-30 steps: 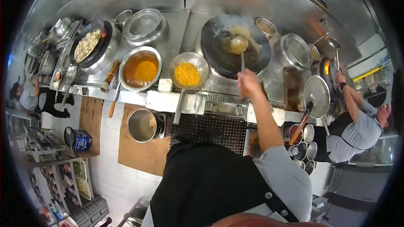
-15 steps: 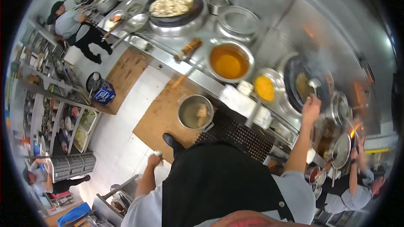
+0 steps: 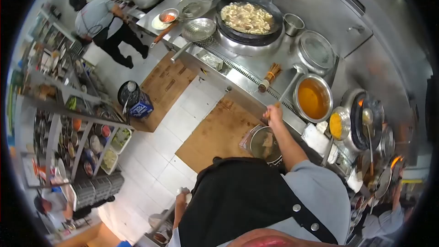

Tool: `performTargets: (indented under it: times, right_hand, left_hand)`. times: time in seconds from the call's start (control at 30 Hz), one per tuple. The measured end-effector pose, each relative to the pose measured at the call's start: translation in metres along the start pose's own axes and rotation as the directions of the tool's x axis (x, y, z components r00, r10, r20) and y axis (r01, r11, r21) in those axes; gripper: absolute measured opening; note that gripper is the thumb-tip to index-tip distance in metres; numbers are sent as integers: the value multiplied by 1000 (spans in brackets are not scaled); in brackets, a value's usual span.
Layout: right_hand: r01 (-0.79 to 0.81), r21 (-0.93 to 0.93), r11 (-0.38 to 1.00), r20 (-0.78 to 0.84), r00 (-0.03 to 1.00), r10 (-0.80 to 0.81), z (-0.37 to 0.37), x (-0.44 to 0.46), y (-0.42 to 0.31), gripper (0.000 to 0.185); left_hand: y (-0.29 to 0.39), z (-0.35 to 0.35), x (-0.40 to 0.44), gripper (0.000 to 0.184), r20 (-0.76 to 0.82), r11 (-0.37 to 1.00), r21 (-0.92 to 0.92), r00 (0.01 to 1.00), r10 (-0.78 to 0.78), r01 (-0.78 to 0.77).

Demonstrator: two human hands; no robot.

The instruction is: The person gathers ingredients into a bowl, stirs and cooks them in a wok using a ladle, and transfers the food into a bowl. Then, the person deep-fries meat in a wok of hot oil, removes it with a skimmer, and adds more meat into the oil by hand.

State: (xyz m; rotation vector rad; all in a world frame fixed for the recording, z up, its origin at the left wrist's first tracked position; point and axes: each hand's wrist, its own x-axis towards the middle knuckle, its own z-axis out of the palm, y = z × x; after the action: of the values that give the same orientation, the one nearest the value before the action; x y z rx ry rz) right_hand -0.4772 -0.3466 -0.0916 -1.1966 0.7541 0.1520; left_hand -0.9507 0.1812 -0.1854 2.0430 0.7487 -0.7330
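My right hand [image 3: 274,115] is closed around the wooden handle end of a long ladle [image 3: 291,82]. The ladle's bowl lies beside a steel bowl of orange-brown liquid [image 3: 313,98]. Below my right forearm, a pot of cloudy liquid [image 3: 259,150] with pale brown pieces stands at floor level. Down by my side, my left hand [image 3: 183,197] is closed on something white and crumpled, which looks like a cloth. A second ladle [image 3: 368,130] rests untouched in the dark wok [image 3: 361,132] at the right. A perforated bowl of yellow food [image 3: 337,126] sits beside that wok.
On the far burner, a big wok [image 3: 275,29] holds pale pieces in liquid. A bamboo brush [image 3: 270,77] and a strainer [image 3: 199,30] lie along the counter. Flame [image 3: 396,161] shows at the right. Co-workers stand at left [image 3: 98,18], lower left and far right.
My right hand has let go of the ladle in the right wok and moved left to grip another ladle's wooden handle. My view has turned, and my left hand is closer to my body.
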Motion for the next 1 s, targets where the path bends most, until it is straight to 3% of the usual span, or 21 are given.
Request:
performTargets:
  times: [0.03,0.07,0.1,0.17,0.23,0.3,0.37,0.4,0.43,0.47,0.5,0.57,0.63,0.73,0.83,0.87,0.9,0.93,0.97,1.0]
  right_hand:
    - [50,89,995,8,999,-51,15,-4,-11,16]
    - [98,175,980,13,995,-102,26,-14,-19,14]
    - [93,186,978,-5,996,-93,32,-29,-17,14]
    - [231,9,973,54,971,-231,45,-61,-17,15]
    - [190,-18,982,124,975,-187,56,-79,-54,16]
    - [421,-350,837,132,907,-401,72,-64,-111,25]
    - [581,-558,592,257,800,-543,104,-52,-192,34]
    - [583,-554,594,254,798,-546,111,-40,-199,34]
    - [500,-536,680,290,866,-408,122,-24,-212,32]
    - [405,-522,751,327,908,-262,133,-9,-224,30]
    - [403,-517,755,323,909,-265,144,-4,-233,30]
    - [265,-379,887,391,914,-106,170,1,-247,28]
    - [253,-315,915,388,914,-120,188,22,-246,27]
    - [485,-253,837,362,850,-383,205,23,-235,27]
    - [373,-357,856,230,924,-306,197,48,-256,36]
    - [405,-712,574,137,882,-452,196,66,-278,47]
    - [470,-693,546,177,846,-504,200,79,-301,53]
    - [528,-674,517,210,808,-550,203,92,-322,58]
    - [640,-711,293,297,650,-699,194,130,-325,64]
    - [542,-804,245,284,712,-643,214,121,-351,63]
  left_hand:
    - [27,-15,2,35,-67,905,-426,998,-14,-16]
    - [86,-41,12,29,-31,710,-649,922,-385,274]
    - [85,-53,45,28,35,636,-726,937,-349,264]
    - [113,-86,96,32,-7,641,-742,954,-298,195]
    - [186,-131,126,34,-76,660,-751,991,-111,17]
    - [272,-180,157,40,-159,711,-689,986,45,-144]
    - [367,-228,185,40,-248,755,-568,942,224,-329]
    - [420,-247,189,41,-234,758,-588,956,176,-283]
    - [470,-263,197,41,-220,675,-659,943,250,-332]
    - [513,-274,208,41,-291,658,-595,887,359,-461]
    - [544,-287,227,40,-228,695,-581,905,359,-423]
    - [600,-303,257,40,-129,760,-541,928,349,-361]
    - [633,-311,301,38,-54,768,-557,937,345,-316]
    - [646,-312,358,36,113,808,-540,932,345,-234]
    - [658,-304,399,39,324,790,-595,855,406,-149]
    - [663,-299,403,39,382,750,-660,838,390,-48]
    - [671,-290,405,38,442,702,-710,814,378,60]
    - [673,-282,412,38,463,712,-699,802,377,69]
    - [675,-273,420,37,446,639,-763,795,411,97]
    - [680,-265,426,36,426,560,-819,789,443,127]
